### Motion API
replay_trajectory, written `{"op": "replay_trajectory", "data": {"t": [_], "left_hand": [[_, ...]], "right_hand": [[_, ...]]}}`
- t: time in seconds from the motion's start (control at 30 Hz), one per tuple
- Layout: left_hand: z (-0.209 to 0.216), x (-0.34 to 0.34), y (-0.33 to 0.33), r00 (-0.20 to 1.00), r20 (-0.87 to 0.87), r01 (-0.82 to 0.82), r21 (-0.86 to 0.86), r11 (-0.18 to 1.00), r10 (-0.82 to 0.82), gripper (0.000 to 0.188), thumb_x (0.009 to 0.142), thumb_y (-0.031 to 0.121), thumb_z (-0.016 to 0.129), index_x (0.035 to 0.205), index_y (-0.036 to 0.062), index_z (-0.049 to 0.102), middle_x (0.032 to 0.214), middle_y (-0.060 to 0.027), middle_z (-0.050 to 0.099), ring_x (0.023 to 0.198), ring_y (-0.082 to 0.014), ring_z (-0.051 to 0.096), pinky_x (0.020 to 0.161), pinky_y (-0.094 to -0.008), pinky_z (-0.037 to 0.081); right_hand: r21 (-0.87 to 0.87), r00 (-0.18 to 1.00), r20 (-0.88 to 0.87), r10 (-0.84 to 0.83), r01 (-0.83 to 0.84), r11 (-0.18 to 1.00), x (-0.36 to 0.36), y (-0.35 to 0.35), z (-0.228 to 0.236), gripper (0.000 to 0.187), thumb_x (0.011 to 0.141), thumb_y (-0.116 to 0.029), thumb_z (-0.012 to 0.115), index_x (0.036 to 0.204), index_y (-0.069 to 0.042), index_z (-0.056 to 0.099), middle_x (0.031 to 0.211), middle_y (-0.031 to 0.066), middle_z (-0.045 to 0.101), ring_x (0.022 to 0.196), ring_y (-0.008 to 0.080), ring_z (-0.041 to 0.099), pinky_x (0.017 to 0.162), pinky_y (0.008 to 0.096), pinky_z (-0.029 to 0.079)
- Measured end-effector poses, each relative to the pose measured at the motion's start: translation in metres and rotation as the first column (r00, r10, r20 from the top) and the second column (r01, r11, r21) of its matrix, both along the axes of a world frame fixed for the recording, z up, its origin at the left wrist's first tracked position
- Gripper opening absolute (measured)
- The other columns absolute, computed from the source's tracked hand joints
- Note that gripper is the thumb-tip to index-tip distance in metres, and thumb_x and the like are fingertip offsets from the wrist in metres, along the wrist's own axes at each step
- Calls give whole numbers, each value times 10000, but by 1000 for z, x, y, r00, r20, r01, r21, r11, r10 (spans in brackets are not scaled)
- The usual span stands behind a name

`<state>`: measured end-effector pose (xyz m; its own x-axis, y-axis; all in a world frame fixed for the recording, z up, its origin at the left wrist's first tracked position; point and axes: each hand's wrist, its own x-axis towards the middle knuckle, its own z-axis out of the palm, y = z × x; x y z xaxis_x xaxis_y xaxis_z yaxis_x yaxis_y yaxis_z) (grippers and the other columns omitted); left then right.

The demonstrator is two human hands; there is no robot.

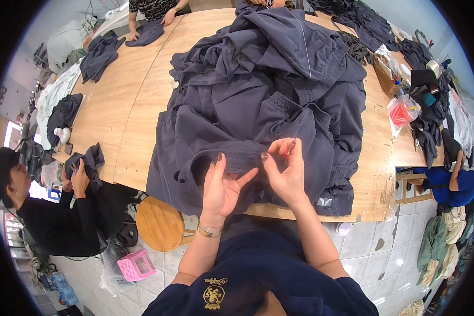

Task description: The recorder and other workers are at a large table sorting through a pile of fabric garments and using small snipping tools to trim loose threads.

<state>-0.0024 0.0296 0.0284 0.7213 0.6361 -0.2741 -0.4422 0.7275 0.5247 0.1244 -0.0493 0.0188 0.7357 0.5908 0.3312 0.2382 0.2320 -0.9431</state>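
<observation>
A dark grey garment with a gathered elastic waistband [239,154] lies at the near side of a big pile of like garments [237,100]. My left hand [222,189] is turned palm up at the waistband, thumb on the cloth. Its other fingers are partly hidden by the fabric, and one sticks out to the right. My right hand [287,176] is just to the right, thumb and fingers pinched round a small tool with a red part [289,149]. The tool's kind is hard to make out. The right thumb tip is close to the waistband's edge.
The pile covers the middle of a wooden table [142,105]. At left, a person in black [63,216] handles dark cloth; others work at the far side and right. A round wooden stool [160,224] and a pink plastic stool [136,265] stand on the floor.
</observation>
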Motion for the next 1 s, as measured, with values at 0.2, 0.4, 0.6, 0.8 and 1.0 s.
{"op": "replay_trajectory", "data": {"t": [0.2,0.4,0.6,0.8,1.0], "left_hand": [[0,9,-9,996,-25,-80,124,989,84,257,984,244,414,1114,50,522,1096,-107,614,1016,-220,608,875,-417,525],[-4,11,-5,988,-6,-150,157,976,153,241,974,243,444,1061,32,524,1057,-113,622,947,-223,628,849,-388,532],[-3,13,4,989,-41,-137,132,982,143,171,916,133,557,1034,21,505,1030,-105,606,954,-229,610,853,-426,530],[0,8,8,990,-24,-133,94,987,136,180,953,192,490,1039,39,529,1043,-106,620,954,-244,614,839,-440,534],[6,6,4,989,-40,-138,38,990,140,205,970,211,452,1042,49,555,1000,-85,650,909,-199,648,833,-409,554]], "right_hand": [[-269,912,399,96,17,963,-3,-2,4,327,674,7,681,939,-16,491,872,98,523,816,253,514,750,326,397],[-124,818,564,117,-56,991,-19,-12,20,319,643,76,672,783,-77,429,796,56,536,805,241,523,727,325,384],[-196,773,273,573,-539,819,-41,-36,25,292,613,-10,674,832,-39,483,709,89,492,595,255,514,542,327,412],[-6,990,-60,126,-126,992,-39,-30,3,264,738,-16,655,809,-25,401,744,65,512,596,122,492,546,232,413],[-115,977,179,-114,135,984,-15,-7,1,305,748,-41,678,889,-16,409,752,64,518,632,153,494,612,266,433]]}}
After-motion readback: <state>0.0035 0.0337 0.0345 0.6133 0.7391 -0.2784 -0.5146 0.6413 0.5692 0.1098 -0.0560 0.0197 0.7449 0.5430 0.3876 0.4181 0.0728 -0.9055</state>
